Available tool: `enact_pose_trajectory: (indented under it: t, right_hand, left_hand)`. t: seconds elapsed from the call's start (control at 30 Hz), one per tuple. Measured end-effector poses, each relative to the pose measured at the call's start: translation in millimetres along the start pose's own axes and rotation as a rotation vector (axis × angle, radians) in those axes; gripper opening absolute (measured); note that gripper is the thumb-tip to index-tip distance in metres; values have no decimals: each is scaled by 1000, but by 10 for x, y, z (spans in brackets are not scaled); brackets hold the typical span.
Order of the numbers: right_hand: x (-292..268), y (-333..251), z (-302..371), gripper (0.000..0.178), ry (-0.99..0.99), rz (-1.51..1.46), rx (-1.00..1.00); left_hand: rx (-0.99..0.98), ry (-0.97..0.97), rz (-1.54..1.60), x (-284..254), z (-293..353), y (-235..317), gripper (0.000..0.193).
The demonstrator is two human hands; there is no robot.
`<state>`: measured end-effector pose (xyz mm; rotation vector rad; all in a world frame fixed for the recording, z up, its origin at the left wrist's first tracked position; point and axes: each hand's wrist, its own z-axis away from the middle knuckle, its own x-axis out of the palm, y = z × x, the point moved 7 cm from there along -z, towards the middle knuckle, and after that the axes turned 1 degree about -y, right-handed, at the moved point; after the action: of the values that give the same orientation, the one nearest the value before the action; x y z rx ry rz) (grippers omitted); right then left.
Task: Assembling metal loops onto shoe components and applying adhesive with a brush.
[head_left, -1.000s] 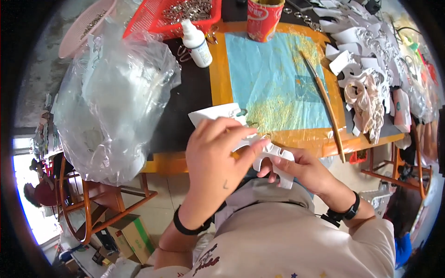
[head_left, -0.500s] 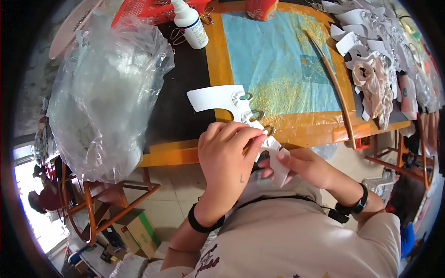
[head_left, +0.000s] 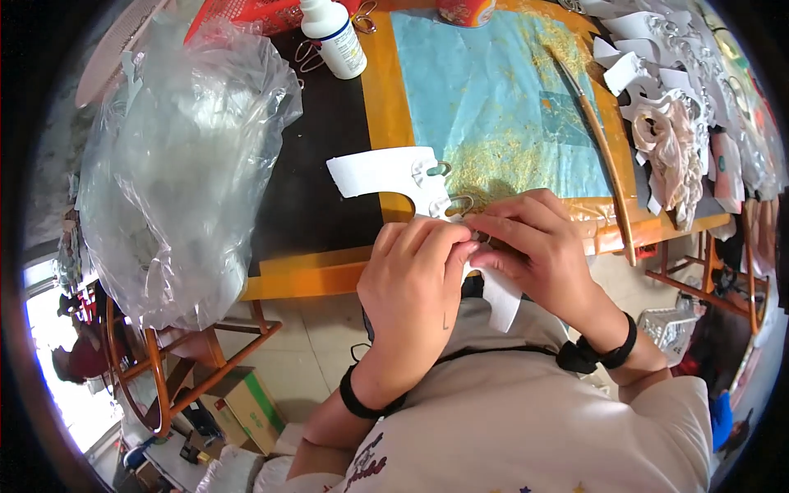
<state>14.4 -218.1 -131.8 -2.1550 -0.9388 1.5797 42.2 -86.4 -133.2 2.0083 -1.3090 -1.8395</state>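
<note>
A white curved strip [head_left: 382,171] with scalloped edges and several metal rings lies across the table's near edge, its lower end hanging over my lap. My left hand [head_left: 411,287] is closed on its middle, thumb and forefinger pinched together. Right beside it, my right hand [head_left: 546,255] pinches the same stretch of the strip, thumb below and fingers above. The fingertips of both hands nearly meet and hide what lies between them. Beyond the fingers, a metal ring [head_left: 463,203] and a greenish ring [head_left: 442,168] stick out from the strip's edge.
A blue sheet [head_left: 468,99] strewn with yellow bits covers the table, bordered by orange tape. A wooden-handled tool [head_left: 604,152] lies at right, near piled white strips [head_left: 649,74]. A clear plastic bag [head_left: 189,172], white bottle [head_left: 335,41] and red basket [head_left: 238,12] occupy the left.
My right hand has moved up from the strip's lower end to its middle, beside my left hand. The lower end now hangs free of the fingers.
</note>
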Motion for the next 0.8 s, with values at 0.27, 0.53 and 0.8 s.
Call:
enact_pose_trajectory:
  t: [0.27, 0.53, 0.8]
  right_hand:
    - [71, 59, -20, 38, -89, -90, 165]
    - [57, -34, 82, 31, 9, 133, -3]
    - [47, -47, 71, 32, 27, 171, 59]
  left_hand:
    - [-9, -22, 39, 38, -32, 43, 8]
    - [-19, -18, -182, 102, 10, 76, 9]
    - [-42, 61, -33, 131, 44, -44, 8]
